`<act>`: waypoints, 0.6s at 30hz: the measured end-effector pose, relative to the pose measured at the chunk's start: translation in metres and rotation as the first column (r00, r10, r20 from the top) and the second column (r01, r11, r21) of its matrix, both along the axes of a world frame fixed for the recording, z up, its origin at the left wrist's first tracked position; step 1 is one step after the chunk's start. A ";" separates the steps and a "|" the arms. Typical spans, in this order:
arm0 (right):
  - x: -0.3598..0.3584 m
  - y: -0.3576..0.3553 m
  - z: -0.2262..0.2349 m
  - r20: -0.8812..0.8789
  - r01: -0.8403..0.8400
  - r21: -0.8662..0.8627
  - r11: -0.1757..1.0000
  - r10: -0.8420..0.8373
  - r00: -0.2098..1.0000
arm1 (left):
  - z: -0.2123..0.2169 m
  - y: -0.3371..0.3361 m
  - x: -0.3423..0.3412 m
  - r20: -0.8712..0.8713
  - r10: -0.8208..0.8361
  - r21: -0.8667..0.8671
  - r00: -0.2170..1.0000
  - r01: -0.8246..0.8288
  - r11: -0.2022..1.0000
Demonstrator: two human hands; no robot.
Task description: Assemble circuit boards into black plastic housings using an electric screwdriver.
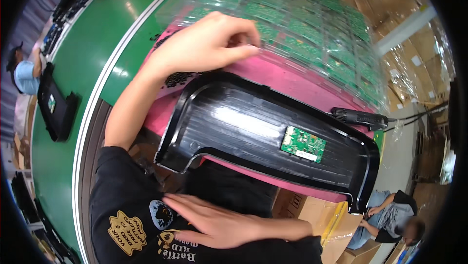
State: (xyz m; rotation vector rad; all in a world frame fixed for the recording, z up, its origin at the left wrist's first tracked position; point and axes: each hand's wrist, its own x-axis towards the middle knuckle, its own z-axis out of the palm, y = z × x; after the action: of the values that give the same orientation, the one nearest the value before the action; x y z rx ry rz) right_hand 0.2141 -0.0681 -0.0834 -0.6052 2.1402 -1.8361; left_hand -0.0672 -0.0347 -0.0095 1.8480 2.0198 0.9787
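A black plastic cover point(253, 132) lies hollow side up on a pink mat point(292, 81) in front of me. A small green circuit board point(303, 144) sits inside it toward the right. My left hand point(204, 44) reaches over the cover to a clear plastic tray point(312, 30) filled with several green circuit boards. Its fingers are curled and pinched at the tray's near edge. What lies under the fingertips is hidden. My right hand point(214, 222) rests flat on my black printed shirt, below the cover, holding nothing.
A green conveyor belt point(92, 54) runs along the left and carries another black cover point(56, 108). A person in blue point(24, 74) sits at its far side. A black electric screwdriver point(360, 117) lies right of the mat. Cardboard boxes point(321, 220) and a seated person point(390, 217) are at lower right.
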 end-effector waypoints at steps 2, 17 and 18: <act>-0.021 -0.038 -0.021 0.100 -0.181 -0.263 0.948 0.213 0.972 | 0.000 0.000 -0.006 -0.010 -0.008 -0.005 1.000 0.008 1.000; 0.056 0.132 0.090 -0.254 0.719 0.395 0.573 -0.684 0.684 | -0.034 -0.020 -0.039 -0.179 -0.131 -0.326 0.975 0.067 0.943; 0.065 0.150 0.086 -0.383 0.835 0.410 0.366 -0.762 0.522 | -0.035 -0.019 -0.038 -0.202 -0.133 -0.320 0.970 0.063 0.945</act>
State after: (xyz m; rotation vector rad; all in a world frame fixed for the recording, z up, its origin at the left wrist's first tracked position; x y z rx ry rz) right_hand 0.2789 0.0823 0.0025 0.6511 3.2108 -1.2852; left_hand -0.1053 -0.0536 -0.0450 1.9255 2.0358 0.4099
